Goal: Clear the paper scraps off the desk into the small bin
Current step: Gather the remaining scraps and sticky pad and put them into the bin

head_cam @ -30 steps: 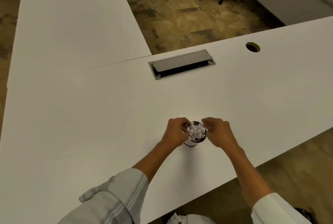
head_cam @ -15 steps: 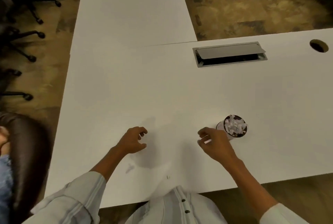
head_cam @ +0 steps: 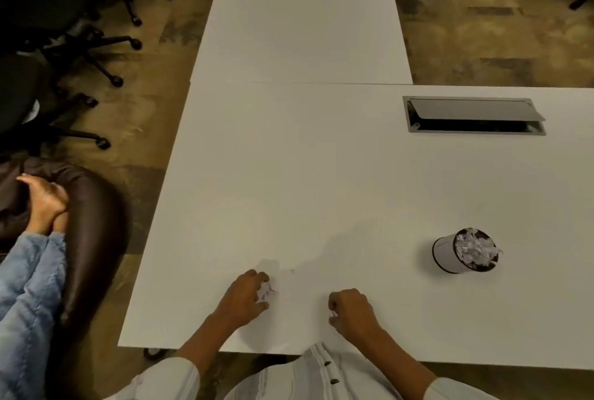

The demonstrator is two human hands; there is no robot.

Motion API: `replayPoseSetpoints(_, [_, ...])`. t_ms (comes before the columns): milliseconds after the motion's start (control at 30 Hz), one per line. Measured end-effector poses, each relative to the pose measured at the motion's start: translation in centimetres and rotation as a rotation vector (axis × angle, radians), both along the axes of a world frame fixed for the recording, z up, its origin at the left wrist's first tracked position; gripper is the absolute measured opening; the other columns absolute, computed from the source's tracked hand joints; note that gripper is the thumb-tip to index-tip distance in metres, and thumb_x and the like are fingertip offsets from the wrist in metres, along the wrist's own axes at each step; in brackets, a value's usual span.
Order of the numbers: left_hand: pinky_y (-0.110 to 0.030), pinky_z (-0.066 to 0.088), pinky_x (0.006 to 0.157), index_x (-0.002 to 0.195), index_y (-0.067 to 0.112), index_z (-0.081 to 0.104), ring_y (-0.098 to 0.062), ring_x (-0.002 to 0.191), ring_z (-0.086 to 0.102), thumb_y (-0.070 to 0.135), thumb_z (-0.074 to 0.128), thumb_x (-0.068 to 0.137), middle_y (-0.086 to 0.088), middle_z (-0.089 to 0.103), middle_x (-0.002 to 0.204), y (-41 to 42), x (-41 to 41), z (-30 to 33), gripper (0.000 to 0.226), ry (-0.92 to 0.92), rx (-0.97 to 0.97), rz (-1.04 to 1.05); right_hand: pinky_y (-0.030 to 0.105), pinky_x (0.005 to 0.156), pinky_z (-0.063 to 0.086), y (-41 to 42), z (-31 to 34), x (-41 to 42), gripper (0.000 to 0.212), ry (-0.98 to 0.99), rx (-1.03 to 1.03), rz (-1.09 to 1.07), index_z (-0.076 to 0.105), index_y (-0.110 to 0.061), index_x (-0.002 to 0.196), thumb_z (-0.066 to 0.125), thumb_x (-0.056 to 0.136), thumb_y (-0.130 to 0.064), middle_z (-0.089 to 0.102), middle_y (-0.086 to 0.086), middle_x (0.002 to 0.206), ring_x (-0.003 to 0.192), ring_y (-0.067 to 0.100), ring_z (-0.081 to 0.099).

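Observation:
The small bin (head_cam: 445,253), a white cylinder with a dark rim, stands on the white desk (head_cam: 321,174) at the right, heaped with white paper scraps (head_cam: 475,247). My left hand (head_cam: 246,298) rests near the desk's front edge, its fingers closed around a crumpled white scrap (head_cam: 266,291). My right hand (head_cam: 352,311) sits a little to its right, curled into a fist with a small scrap (head_cam: 332,313) showing at the fingertips. A tiny speck of paper (head_cam: 292,270) lies on the desk just beyond my left hand. Both hands are well left of the bin.
A grey cable hatch (head_cam: 472,115) stands open at the back right of the desk. Another person's legs in jeans (head_cam: 29,287) and a brown chair (head_cam: 93,223) are at the left. Black office chairs (head_cam: 64,14) stand on the floor beyond.
Both hands have left the bin and come back to the front of the desk. My left hand has closed on a crumpled scrap and my right has curled shut. The view has shifted left.

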State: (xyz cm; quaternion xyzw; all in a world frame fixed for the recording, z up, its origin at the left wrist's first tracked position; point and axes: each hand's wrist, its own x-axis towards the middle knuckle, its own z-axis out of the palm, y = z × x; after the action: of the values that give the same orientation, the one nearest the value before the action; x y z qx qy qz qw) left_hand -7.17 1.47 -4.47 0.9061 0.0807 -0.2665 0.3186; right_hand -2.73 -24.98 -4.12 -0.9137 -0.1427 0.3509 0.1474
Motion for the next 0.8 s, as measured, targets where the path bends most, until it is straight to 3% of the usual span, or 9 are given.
replayPoseSetpoints(167, [-0.012,0.041,0.059,0.094,0.016,0.068,-0.010,0.067,0.057,0.015,0.068,0.079,0.001,0.064,0.085,-2.7,0.9,-1.1,0.015,-0.201,0.031,0.028,0.025,0.070,0.052,0.1,-0.3,-0.7,0.018,-0.082,0.007,0.019,0.071,-0.021,0.098,0.058,0.087,-0.022,0.072,-0.002,0.096,0.085,0.017,0.067])
replayPoseSetpoints(267, [-0.024,0.050,0.061,0.103,0.014,0.065,-0.018,0.069,0.062,0.010,0.063,0.080,-0.003,0.067,0.084,-3.7,2.4,-1.2,0.023,-0.262,0.059,0.004,0.027,0.062,0.048,-0.1,-0.8,-1.1,0.020,-0.105,-0.035,0.093,0.070,-0.020,0.096,0.054,0.086,-0.015,0.069,0.000,0.094,0.084,0.019,0.064])
replayPoseSetpoints(333, [-0.031,0.054,0.064,0.115,0.013,0.061,-0.022,0.074,0.065,0.008,0.061,0.080,-0.004,0.068,0.087,-4.1,3.5,-1.1,0.035,-0.273,0.082,-0.021,0.020,0.043,0.029,-0.3,-0.8,-1.6,0.011,-0.120,-0.074,0.171,0.066,-0.019,0.077,0.068,0.071,-0.010,0.063,-0.004,0.077,0.068,0.014,0.060])
replayPoseSetpoints(400, [-0.031,0.053,0.064,0.117,0.013,0.062,-0.025,0.076,0.066,0.005,0.062,0.080,-0.006,0.069,0.088,-4.3,4.4,-1.1,0.038,-0.277,0.122,-0.055,0.015,0.042,-0.001,-0.6,-1.2,-2.1,0.035,-0.151,-0.074,0.192,0.051,-0.023,0.055,0.079,0.038,-0.008,0.049,-0.010,0.058,0.049,0.006,0.048])
replayPoseSetpoints(433, [-0.030,0.053,0.062,0.113,0.013,0.065,-0.026,0.074,0.066,0.004,0.064,0.079,-0.007,0.069,0.086,-4.4,4.6,-1.2,0.036,-0.276,0.146,-0.078,0.017,0.043,-0.006,-0.8,-1.4,-2.1,0.041,-0.167,-0.045,0.169,0.046,-0.023,0.053,0.077,0.031,-0.008,0.046,-0.011,0.057,0.047,0.005,0.045])
replayPoseSetpoints(600, [-0.017,0.038,0.045,0.075,0.017,0.072,-0.015,0.052,0.059,0.003,0.071,0.074,0.004,0.061,0.067,-4.6,4.6,-1.7,0.014,-0.277,0.258,-0.208,0.020,0.044,0.008,-2.0,-1.5,-2.1,0.029,-0.136,0.032,0.211,0.052,-0.010,0.078,0.060,0.056,0.008,0.056,0.007,0.085,0.075,0.024,0.055])
replayPoseSetpoints(700, [-0.010,0.020,0.040,0.061,0.018,0.064,-0.011,0.040,0.050,0.002,0.077,0.062,0.007,0.055,0.059,-4.6,4.7,-1.9,0.021,-0.300,0.324,-0.315,0.017,0.042,0.010,-3.1,-1.7,-1.7,0.028,-0.146,0.068,0.124,0.054,-0.015,0.078,0.066,0.059,0.003,0.057,0.002,0.079,0.067,0.019,0.056])
replayPoseSetpoints(800, [-0.015,0.021,0.038,0.057,0.018,0.058,-0.012,0.035,0.046,0.002,0.077,0.059,0.007,0.051,0.056,-5.3,5.0,-2.0,0.025,-0.285,0.358,-0.371,0.022,0.047,0.036,-4.9,-1.8,-0.9,0.009,-0.264,0.165,-0.105,0.059,-0.018,0.084,0.061,0.082,-0.009,0.058,-0.003,0.081,0.069,0.013,0.054])
